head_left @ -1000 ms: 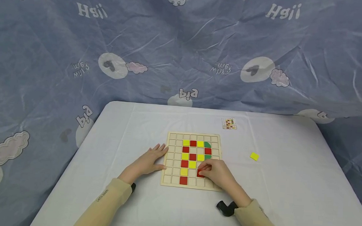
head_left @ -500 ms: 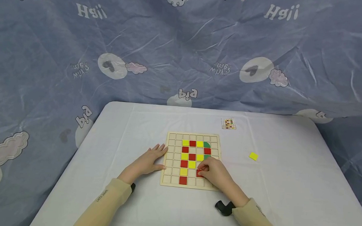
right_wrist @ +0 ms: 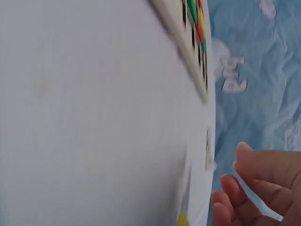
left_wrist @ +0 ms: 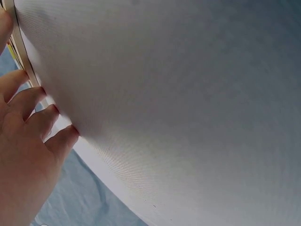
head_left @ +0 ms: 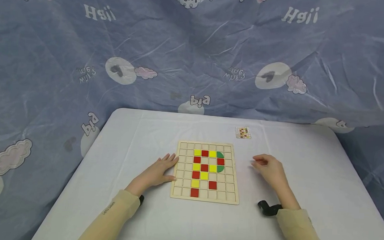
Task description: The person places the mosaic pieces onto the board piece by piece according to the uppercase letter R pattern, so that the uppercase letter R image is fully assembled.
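Note:
A square wooden grid board [head_left: 180, 188] lies on the white table with red, yellow and green tiles set in its cells. A red tile [head_left: 213, 185] sits by itself in the lower right part of the grid. My left hand [head_left: 155, 171] rests spread beside the board, fingertips and thumb at its left edge; the left wrist view shows the fingertips [left_wrist: 69, 132] along that edge. To the right of the board, my right hand [head_left: 270, 171] is over the table with loosely bent fingers and nothing held. A yellow tile [right_wrist: 182, 219] shows low in the right wrist view, hidden by this hand in the head view.
A small pattern card [head_left: 243, 132] lies behind the board, to the right. White cloth covers the table [head_left: 152, 128], and a blue printed curtain [head_left: 170, 42] hangs behind it. A black wrist camera [head_left: 267, 208] is strapped at the right wrist.
My right hand has released the red tile, leaving it in a cell, and moved right, off the board to where the loose yellow tile lay. The left hand stays in place.

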Motion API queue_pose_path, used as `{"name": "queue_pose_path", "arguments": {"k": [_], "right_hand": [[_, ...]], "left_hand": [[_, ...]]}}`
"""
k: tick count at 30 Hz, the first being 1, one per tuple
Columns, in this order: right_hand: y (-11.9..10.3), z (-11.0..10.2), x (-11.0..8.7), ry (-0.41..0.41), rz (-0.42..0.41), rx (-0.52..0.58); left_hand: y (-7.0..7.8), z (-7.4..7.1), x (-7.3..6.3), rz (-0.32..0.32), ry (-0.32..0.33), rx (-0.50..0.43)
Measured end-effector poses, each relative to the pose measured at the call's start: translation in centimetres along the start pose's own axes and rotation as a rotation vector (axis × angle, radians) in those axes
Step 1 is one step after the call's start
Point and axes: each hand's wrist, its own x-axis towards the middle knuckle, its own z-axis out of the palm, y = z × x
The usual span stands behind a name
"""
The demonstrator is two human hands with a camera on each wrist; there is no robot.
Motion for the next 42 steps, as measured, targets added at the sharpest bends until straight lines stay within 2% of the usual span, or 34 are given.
{"name": "queue_pose_path", "arguments": {"k": [4, 8, 13, 19, 24, 29, 32, 36, 39, 42], "right_hand": [[2.6, -1.5, 0.2, 0.036, 0.039, -0.043], [4.1, -1.9, 0.2, 0.022, 0.089, -0.067], [4.7, -1.9, 0.3, -0.012, 0.167, -0.068], [4.7, -2.1, 0.5, -0.020, 0.197, -0.070], [3.6, -1.8, 0.0, -0.016, 0.143, -0.023], [1.0, -0.6, -1.1, -0.058, 0.059, 0.039], [-0.7, 0.4, -2.0, -0.108, -0.001, 0.087], [-2.5, 2.0, -3.5, -0.225, -0.050, 0.142], [-3.3, 3.1, -4.5, -0.302, -0.080, 0.154], [-3.7, 4.0, -5.3, -0.345, -0.123, 0.154]], "left_hand": [[0.0, 0.0, 0.0, 0.005, 0.000, 0.005], [0.0, -0.1, 0.0, 0.007, -0.001, 0.004], [0.0, -0.1, 0.0, 0.004, -0.002, -0.003], [0.0, 0.0, 0.1, -0.002, -0.001, 0.004], [0.0, 0.0, 0.1, -0.005, 0.000, 0.008], [0.1, 0.0, 0.1, -0.011, 0.002, 0.000], [0.1, 0.1, 0.0, -0.016, 0.006, -0.001], [0.2, 0.1, 0.0, -0.019, 0.005, -0.003], [0.3, 0.0, 0.0, -0.020, 0.003, -0.007], [0.3, 0.1, 0.0, -0.024, 0.000, -0.006]]}}
